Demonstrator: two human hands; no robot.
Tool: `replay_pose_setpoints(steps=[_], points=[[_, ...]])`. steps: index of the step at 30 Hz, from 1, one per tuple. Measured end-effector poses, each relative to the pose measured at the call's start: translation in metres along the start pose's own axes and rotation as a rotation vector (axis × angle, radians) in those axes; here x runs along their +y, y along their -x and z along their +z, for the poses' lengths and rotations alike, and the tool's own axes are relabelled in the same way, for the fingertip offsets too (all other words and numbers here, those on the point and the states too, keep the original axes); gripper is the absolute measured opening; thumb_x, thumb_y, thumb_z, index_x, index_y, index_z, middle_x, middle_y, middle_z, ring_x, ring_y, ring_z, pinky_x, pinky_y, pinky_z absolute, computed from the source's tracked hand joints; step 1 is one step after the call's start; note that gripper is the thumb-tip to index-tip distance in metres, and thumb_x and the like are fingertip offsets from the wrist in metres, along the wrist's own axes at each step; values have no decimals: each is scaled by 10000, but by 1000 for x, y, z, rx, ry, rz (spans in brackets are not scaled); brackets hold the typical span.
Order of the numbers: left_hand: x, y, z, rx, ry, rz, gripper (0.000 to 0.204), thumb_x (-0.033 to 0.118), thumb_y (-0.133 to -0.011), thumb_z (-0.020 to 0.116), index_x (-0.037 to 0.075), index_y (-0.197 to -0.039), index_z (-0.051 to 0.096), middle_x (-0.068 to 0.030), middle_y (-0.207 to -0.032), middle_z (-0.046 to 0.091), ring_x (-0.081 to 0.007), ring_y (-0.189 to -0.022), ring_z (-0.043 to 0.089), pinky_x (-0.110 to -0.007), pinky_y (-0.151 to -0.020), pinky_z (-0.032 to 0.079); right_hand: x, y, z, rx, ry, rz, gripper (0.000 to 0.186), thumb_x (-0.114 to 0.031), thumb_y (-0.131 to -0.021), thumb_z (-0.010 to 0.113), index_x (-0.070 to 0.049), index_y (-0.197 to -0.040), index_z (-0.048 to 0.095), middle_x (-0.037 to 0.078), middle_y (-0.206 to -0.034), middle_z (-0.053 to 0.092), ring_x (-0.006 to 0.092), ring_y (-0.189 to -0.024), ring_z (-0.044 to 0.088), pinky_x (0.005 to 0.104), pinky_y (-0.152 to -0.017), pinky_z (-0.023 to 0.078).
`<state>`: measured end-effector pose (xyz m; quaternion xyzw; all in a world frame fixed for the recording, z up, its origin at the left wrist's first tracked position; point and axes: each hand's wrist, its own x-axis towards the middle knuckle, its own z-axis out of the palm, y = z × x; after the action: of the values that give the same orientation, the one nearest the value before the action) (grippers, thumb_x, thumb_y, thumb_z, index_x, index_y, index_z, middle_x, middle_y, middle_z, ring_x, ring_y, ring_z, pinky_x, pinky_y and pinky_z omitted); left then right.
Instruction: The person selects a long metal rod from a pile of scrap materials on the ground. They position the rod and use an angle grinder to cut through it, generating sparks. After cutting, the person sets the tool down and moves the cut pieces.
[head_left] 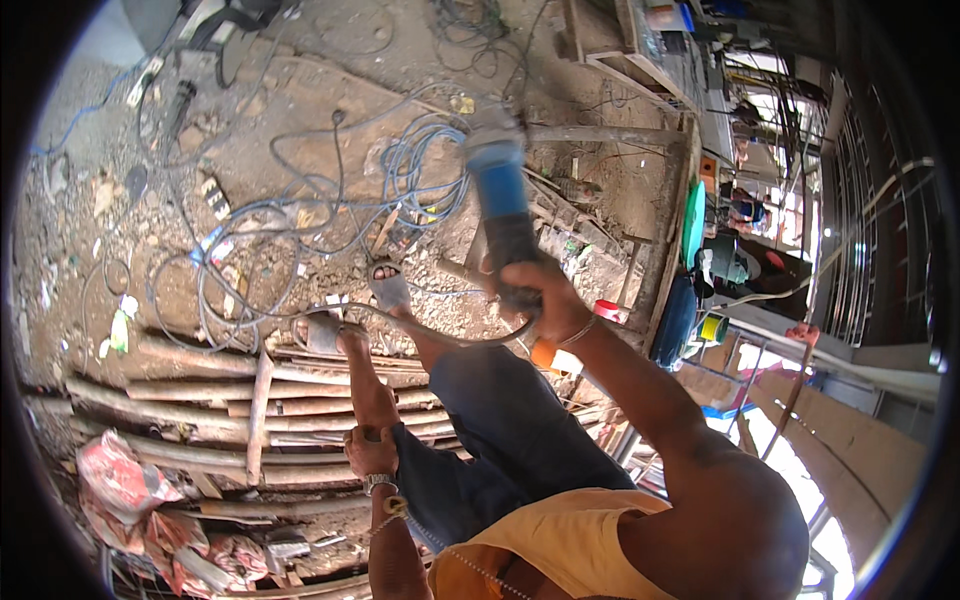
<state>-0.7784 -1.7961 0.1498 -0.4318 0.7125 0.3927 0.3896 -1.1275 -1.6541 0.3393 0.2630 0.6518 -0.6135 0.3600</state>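
Observation:
My right hand (545, 290) is wrapped around the black rear grip of a blue angle grinder (498, 185). Its metal head points away from me and is smeared by motion. A dark power cord (440, 335) leaves the tool's rear end and curves off to the left. My left hand (371, 454), with a ring and a wristwatch (379, 483), is closed beside my bare shin and the dark trouser leg (480, 400). What lies in its fingers, if anything, is hidden.
Coiled blue-grey cable (425, 160) lies on rubble-strewn ground ahead. Wooden poles (190, 390) are stacked at lower left, near a torn red-and-white sack (120, 475). A wooden frame (670, 230) stands to the right, with a red-lidded container (611, 311) nearby. My sandalled feet (390, 288) stand between.

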Motion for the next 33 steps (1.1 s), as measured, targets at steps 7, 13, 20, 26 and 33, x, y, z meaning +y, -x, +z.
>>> replay_pose_setpoints(steps=[7,13,20,26,33], points=[[22,12,7,49,-122,-17,333,315,-717,772,127,-976,681,-107,-1071,652,-328,-1053,612,-483,-892,510,-109,13,-116,395,-28,-309,298,-195,-839,669,-6,-1043,565,105,-809,648,190,-696,642,298,-494,523],[45,15,22,70,-201,1,288,333,-738,744,131,-936,692,-89,-1071,657,-313,-1049,621,-479,-853,525,-132,35,-175,414,-217,-364,191,-188,-867,651,-56,-982,574,87,-797,649,183,-691,640,296,-498,509],[77,23,45,48,-341,11,286,344,-766,709,145,-971,695,-116,-1117,655,-341,-1031,632,-484,-869,521,-76,61,-192,394,-211,-206,388,-226,-855,641,26,-1146,589,106,-905,672,169,-706,651,277,-516,520],[81,-25,32,597,-62,500,300,148,-908,593,-59,-1125,578,-238,-1081,572,-406,-1028,543,-523,-871,438,-26,109,-199,163,188,-256,321,-234,-834,614,19,-1032,608,102,-777,649,149,-600,627,281,-515,501],[485,71,-55,311,281,1504,232,5,-926,540,-7,-1142,626,-150,-1058,612,-237,-907,607,-343,-802,508,11,145,-190,37,-221,15,381,-159,-764,694,21,-1076,569,111,-814,653,154,-605,595,290,-542,482]])
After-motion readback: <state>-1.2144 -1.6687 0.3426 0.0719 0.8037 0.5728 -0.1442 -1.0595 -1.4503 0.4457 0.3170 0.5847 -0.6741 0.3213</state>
